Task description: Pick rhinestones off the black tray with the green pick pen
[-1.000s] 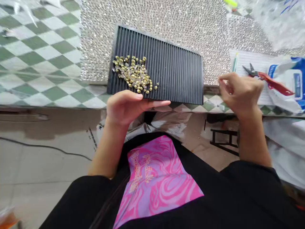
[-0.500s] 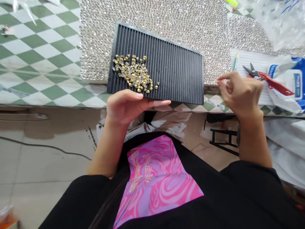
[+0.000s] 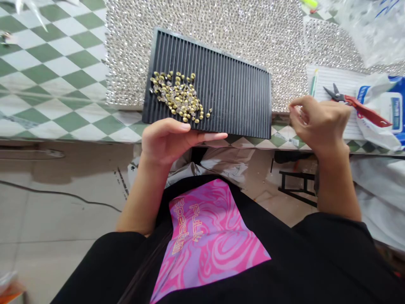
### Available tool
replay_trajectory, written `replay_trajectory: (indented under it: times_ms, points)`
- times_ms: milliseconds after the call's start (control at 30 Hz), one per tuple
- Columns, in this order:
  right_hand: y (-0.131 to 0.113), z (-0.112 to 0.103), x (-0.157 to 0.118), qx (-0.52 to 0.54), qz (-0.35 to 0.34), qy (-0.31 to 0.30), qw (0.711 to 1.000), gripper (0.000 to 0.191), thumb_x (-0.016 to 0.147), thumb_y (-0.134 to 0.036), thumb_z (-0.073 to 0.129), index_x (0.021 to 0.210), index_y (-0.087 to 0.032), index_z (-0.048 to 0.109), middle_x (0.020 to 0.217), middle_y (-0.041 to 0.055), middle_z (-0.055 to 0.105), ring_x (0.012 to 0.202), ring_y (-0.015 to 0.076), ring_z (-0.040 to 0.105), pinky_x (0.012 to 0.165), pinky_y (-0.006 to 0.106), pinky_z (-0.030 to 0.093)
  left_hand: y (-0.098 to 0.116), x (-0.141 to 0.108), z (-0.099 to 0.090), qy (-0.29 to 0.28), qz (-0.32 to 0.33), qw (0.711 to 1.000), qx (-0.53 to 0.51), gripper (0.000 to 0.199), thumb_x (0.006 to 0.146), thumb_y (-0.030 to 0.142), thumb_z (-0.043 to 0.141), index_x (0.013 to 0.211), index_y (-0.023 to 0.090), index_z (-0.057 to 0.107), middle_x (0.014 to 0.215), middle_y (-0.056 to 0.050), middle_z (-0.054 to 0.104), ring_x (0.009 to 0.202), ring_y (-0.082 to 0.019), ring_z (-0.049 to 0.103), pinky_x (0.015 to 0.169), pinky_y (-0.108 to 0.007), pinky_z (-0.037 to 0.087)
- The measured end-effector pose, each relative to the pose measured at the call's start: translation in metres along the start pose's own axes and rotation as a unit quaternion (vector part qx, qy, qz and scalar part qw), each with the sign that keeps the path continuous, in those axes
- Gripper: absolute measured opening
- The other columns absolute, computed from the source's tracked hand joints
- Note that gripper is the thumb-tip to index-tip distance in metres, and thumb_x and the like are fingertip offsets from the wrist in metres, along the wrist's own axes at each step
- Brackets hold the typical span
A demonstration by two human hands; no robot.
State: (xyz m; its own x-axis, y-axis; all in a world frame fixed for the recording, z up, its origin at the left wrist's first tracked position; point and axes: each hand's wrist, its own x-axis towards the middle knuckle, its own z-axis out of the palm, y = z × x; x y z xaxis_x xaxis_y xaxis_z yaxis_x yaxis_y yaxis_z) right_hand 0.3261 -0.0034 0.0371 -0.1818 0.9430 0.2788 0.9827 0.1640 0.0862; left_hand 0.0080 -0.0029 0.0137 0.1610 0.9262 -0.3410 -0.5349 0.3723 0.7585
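My left hand grips the near edge of a black ridged tray, thumb on top and fingers beneath. A heap of small gold-backed rhinestones lies on the tray's left part, some showing clear faces. To the right of the tray, my right hand is closed, thumb and forefinger pinched together over the table edge. Whatever sits between those fingertips, if anything, is too small to make out. Under and behind the tray spreads a panel covered in silvery rhinestones.
Red-handled pliers lie on a white lined sheet at the right. Beside them is a blue and white packet. Clear plastic lies at the back right. A green-and-white checked cloth covers the table.
Almost nothing differs. The tray, the stones on it and both hands hold nearly the same places, with only a very slight shift of the view.
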Motion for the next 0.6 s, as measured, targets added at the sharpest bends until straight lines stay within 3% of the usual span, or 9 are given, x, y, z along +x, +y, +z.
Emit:
replay_trajectory:
  times_ms: [300, 600]
  points:
    - [0.005, 0.008, -0.001, 0.006, -0.058, 0.065, 0.996, 0.023, 0.095, -0.032, 0.047, 0.093, -0.029, 0.069, 0.054, -0.0021, 0.046, 0.057, 0.0142, 0.052, 0.06, 0.027, 0.032, -0.003, 0.002, -0.005, -0.018, 0.021, 0.999, 0.034, 0.031, 0.084, 0.024, 0.064, 0.057, 0.021, 0.049, 0.077, -0.006, 0.068, 0.114, -0.037, 0.07, 0.098, -0.065, 0.058]
    - [-0.006, -0.003, 0.004, -0.031, -0.029, 0.026, 0.999, 0.029, 0.095, -0.033, 0.047, 0.083, -0.022, 0.071, 0.052, 0.0008, 0.05, 0.056, 0.0135, 0.047, 0.058, 0.03, 0.028, -0.002, 0.0, -0.003, -0.015, 0.012, 1.0, 0.008, 0.026, 0.076, 0.024, 0.067, 0.057, 0.022, 0.049, 0.077, -0.007, 0.07, 0.114, -0.036, 0.07, 0.093, -0.06, 0.062]
